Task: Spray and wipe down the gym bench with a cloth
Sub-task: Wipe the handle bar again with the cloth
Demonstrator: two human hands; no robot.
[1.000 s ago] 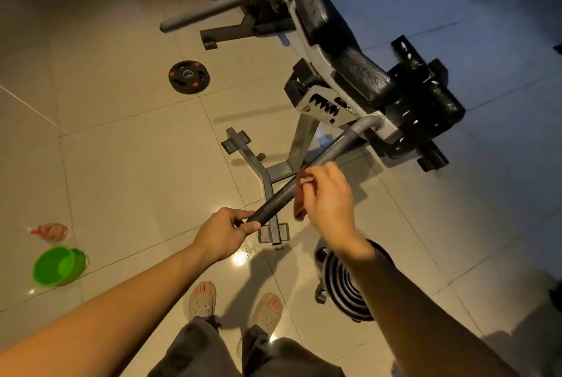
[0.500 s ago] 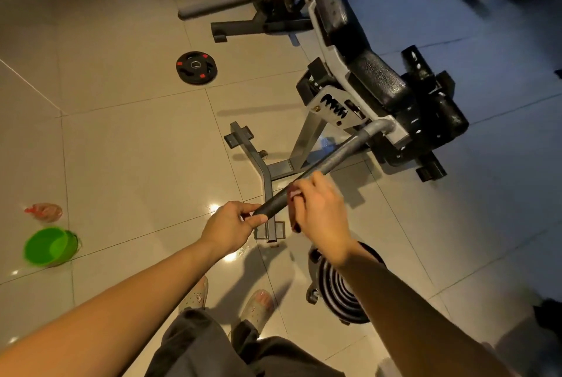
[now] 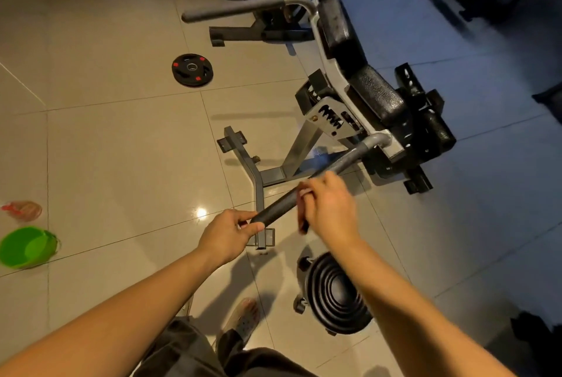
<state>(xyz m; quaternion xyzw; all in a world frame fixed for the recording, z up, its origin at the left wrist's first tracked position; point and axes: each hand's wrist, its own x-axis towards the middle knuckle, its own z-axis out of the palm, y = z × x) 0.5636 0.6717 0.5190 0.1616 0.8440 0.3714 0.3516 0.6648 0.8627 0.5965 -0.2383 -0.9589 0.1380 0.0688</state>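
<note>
A gym bench with black pads and a grey metal frame stands on the tiled floor ahead. Its near handle bar runs down towards me, grey at the top with a dark grip at the end. My left hand pinches the end of that grip. My right hand is closed on a small reddish-brown cloth and presses it against the bar just above the grip. Most of the cloth is hidden under my fingers. No spray bottle shows clearly.
A green bowl and a reddish item sit on the floor at far left. A black weight plate lies beyond; a stack of plates is by my feet. Dark equipment fills the back.
My right hand with the cloth slid down the bar towards the grip, then back up a little. The left hand kept its hold on the bar's end. The camera view shifted slightly.
</note>
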